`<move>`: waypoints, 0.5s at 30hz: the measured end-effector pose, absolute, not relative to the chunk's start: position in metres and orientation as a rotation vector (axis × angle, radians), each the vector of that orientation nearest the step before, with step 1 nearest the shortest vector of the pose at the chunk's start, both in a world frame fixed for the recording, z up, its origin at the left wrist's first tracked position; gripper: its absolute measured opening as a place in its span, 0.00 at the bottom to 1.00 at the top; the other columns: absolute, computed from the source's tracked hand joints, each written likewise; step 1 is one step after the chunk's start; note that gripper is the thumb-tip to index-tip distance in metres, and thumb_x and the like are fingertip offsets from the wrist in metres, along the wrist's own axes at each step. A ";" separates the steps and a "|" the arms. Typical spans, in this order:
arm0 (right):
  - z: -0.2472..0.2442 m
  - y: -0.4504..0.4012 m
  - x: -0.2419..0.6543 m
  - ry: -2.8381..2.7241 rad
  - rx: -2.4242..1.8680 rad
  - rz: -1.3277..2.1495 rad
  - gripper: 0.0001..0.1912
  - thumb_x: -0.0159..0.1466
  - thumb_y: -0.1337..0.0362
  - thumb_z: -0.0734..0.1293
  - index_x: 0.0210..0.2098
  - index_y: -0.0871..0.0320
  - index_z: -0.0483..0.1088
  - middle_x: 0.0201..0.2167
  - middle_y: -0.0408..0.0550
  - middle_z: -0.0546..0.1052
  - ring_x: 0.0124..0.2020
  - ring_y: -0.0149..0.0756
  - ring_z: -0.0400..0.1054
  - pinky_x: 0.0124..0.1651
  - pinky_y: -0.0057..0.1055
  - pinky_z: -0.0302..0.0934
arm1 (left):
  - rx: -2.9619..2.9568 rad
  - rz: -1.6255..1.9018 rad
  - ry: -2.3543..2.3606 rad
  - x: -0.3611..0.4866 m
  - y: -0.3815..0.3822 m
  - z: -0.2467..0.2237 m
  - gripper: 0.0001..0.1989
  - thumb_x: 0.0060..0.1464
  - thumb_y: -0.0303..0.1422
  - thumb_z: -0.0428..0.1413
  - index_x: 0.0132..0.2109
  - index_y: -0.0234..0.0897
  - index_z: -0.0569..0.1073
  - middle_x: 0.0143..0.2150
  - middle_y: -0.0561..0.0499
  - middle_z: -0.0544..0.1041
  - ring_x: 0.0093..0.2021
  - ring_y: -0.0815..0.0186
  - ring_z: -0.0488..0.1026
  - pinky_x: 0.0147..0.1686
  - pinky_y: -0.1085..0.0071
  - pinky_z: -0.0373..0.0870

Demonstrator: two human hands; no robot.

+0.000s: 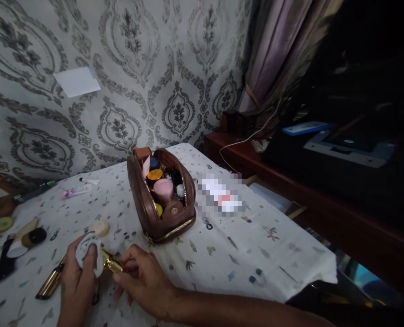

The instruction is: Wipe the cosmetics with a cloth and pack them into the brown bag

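Note:
My left hand [76, 277] is closed on a crumpled white wipe [88, 252], the thumb pressing on it. Just to its right, my right hand [147, 279] pinches a shiny gold cosmetic tube [112, 263], whose far end meets the wipe. A second gold tube [50, 284] lies on the cloth beside my left hand. Behind my hands is a round cream-coloured item [101, 228]. The brown leather toiletry bag [139, 195] stands unzipped farther back, holding a pink-lidded jar [163, 190], an amber-lidded jar [155, 175] and other small containers.
Bottles with dark caps [35, 237] lie at the left on the patterned white tablecloth [188, 290]. Farther back are a pink-and-white tube [74, 192] and a small white tube [89, 181]. A blurred-out item [222, 194] sits right of the bag. A dark red cabinet [290, 195] borders the table.

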State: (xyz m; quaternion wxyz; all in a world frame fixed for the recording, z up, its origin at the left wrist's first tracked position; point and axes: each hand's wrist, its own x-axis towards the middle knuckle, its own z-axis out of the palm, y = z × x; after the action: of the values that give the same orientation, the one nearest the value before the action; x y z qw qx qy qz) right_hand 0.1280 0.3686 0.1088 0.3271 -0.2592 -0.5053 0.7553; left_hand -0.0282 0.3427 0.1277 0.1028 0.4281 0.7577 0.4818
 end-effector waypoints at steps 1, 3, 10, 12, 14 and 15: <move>0.110 0.368 0.129 -1.332 -0.660 1.975 0.20 0.58 0.49 0.69 0.33 0.55 0.58 0.24 0.37 0.70 0.17 0.23 0.62 0.16 0.18 0.55 | 1.294 1.417 2.200 -0.027 0.342 0.126 0.26 0.54 0.53 0.51 0.51 0.41 0.67 0.44 0.47 0.74 0.46 0.52 0.71 0.50 0.55 0.66; 0.110 0.368 0.130 -1.344 -0.641 1.971 0.24 0.58 0.41 0.67 0.33 0.55 0.58 0.23 0.37 0.70 0.16 0.23 0.62 0.16 0.18 0.56 | 1.373 1.393 2.122 -0.026 0.341 0.123 0.29 0.53 0.52 0.54 0.55 0.41 0.66 0.50 0.45 0.72 0.52 0.51 0.70 0.54 0.55 0.65; 0.101 0.370 0.122 -1.233 -0.613 2.123 0.34 0.52 0.29 0.63 0.35 0.53 0.57 0.19 0.35 0.68 0.17 0.27 0.65 0.16 0.21 0.56 | 1.378 1.306 2.055 -0.022 0.341 0.121 0.37 0.48 0.53 0.58 0.60 0.40 0.61 0.58 0.41 0.68 0.60 0.47 0.64 0.62 0.48 0.57; 0.099 0.371 0.121 -1.225 -0.629 2.150 0.35 0.52 0.28 0.63 0.35 0.53 0.57 0.19 0.35 0.69 0.17 0.28 0.65 0.17 0.21 0.55 | 1.348 1.322 2.091 -0.021 0.341 0.124 0.35 0.49 0.53 0.58 0.58 0.40 0.62 0.56 0.42 0.70 0.57 0.48 0.66 0.60 0.50 0.60; 0.098 0.371 0.120 -1.233 -0.655 2.151 0.34 0.52 0.29 0.63 0.35 0.54 0.57 0.20 0.36 0.70 0.17 0.27 0.65 0.17 0.21 0.54 | 1.348 1.336 2.120 -0.022 0.341 0.128 0.32 0.50 0.54 0.56 0.56 0.40 0.64 0.52 0.44 0.72 0.52 0.50 0.69 0.55 0.53 0.63; 0.098 0.372 0.121 -1.246 -0.666 2.140 0.33 0.53 0.30 0.64 0.34 0.54 0.58 0.21 0.37 0.70 0.17 0.27 0.64 0.17 0.21 0.53 | 1.351 1.340 2.136 -0.023 0.341 0.129 0.30 0.51 0.54 0.55 0.54 0.40 0.66 0.48 0.45 0.74 0.49 0.52 0.71 0.52 0.55 0.65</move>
State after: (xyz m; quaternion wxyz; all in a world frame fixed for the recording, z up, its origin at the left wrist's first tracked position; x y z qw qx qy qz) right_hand 0.1206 0.3715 0.0984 0.2848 -0.2488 -0.4658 0.8000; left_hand -0.0228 0.3406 0.1293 0.1402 0.4677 0.7393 0.4637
